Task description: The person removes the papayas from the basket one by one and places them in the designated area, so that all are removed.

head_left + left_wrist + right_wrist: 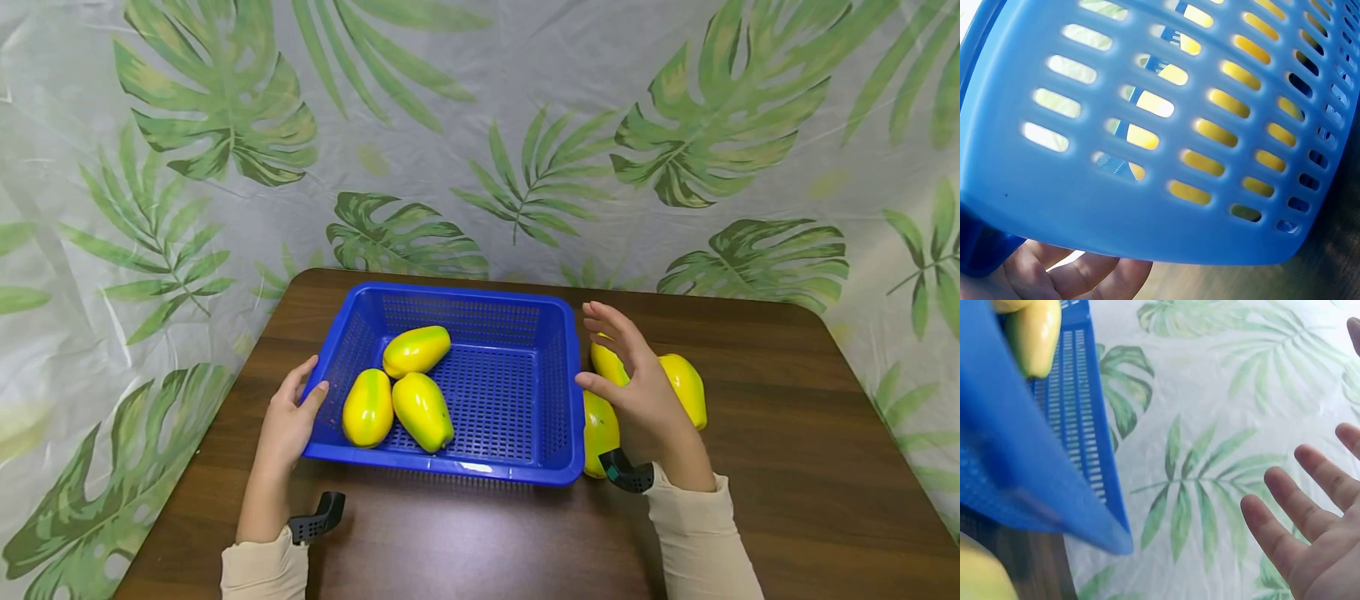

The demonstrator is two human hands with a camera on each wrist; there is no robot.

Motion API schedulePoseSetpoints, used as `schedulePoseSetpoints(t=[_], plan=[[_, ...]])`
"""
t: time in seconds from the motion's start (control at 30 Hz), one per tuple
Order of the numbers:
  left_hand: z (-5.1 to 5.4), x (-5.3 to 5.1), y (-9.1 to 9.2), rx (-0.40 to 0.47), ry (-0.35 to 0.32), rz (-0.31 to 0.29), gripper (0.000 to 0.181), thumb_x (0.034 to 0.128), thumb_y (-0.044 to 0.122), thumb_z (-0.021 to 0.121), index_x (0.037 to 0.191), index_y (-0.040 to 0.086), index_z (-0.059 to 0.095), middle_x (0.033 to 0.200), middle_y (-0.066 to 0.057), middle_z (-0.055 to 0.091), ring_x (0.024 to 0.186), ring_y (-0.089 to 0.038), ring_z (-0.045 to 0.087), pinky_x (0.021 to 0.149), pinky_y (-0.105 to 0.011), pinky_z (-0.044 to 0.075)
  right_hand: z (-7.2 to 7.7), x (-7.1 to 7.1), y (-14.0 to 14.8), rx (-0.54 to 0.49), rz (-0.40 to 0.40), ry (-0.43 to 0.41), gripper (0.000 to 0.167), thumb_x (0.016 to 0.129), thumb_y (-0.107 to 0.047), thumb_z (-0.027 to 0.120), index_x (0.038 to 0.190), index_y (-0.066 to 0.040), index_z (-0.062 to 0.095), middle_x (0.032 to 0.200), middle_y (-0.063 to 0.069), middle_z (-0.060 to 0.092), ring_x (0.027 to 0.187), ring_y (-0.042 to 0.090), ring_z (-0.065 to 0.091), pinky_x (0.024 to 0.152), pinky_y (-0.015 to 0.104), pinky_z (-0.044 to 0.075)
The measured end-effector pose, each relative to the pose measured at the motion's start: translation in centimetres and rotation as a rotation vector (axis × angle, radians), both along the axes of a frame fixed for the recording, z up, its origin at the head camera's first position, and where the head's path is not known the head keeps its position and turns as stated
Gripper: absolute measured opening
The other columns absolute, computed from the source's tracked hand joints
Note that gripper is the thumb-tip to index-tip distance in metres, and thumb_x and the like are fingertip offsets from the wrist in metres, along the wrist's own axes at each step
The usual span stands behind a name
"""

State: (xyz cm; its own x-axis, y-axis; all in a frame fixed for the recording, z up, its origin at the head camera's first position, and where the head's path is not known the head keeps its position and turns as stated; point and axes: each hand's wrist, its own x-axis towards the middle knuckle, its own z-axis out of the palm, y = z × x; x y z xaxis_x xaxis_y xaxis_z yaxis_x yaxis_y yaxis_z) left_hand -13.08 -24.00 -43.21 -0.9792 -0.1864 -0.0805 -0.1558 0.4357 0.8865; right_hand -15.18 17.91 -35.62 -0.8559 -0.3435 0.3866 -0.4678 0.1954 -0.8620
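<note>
A blue plastic basket (495, 400) with slotted walls holds three glossy yellow-green papayas in its left half: one papaya (417, 350) at the back, another (368, 408) at the left and a third (423, 412) beside it. My left hand (288, 421) grips the basket's left rim, thumb on top; in the left wrist view its fingers (1119, 281) show past the basket's edge. Off the right rim, my right hand (637, 379) is raised with fingers apart and holds nothing. The right wrist view shows its spread fingers (1297, 506) away from the basket (1107, 469).
Right of the basket, partly hidden by it and my right hand, lie more papayas: one at the front (600, 429), one behind (609, 360) and one farther right (686, 390). The brown wooden table (795, 450) ends at a leaf-patterned curtain (540, 167).
</note>
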Motion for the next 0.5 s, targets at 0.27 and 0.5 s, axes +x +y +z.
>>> schedulePoseSetpoints(t=[0.27,0.5], plan=[[-0.1,0.0,0.0,0.004,-0.006,0.000,0.053,0.0942,0.037,0.042,0.142,0.020,0.028,0.123,-0.023,0.048,0.103,-0.034,0.050,0.086,-0.049,0.038,1.3,-0.8,-2.0,0.048,0.057,0.048,0.073,0.076,0.009,0.065,0.138,-0.001,0.028,0.139,0.017,0.032,0.122,0.035,0.032,0.097,0.049,0.025],[0.2,0.0,0.0,0.003,0.001,0.001,0.052,0.0944,0.035,0.043,0.142,0.020,0.029,0.123,-0.023,0.049,0.101,-0.034,0.051,0.083,-0.046,0.040,1.9,-1.6,-3.8,0.053,0.130,0.054,0.072,0.077,0.007,0.065,0.138,0.002,0.026,0.139,0.019,0.030,0.122,0.037,0.031,0.097,0.050,0.025]])
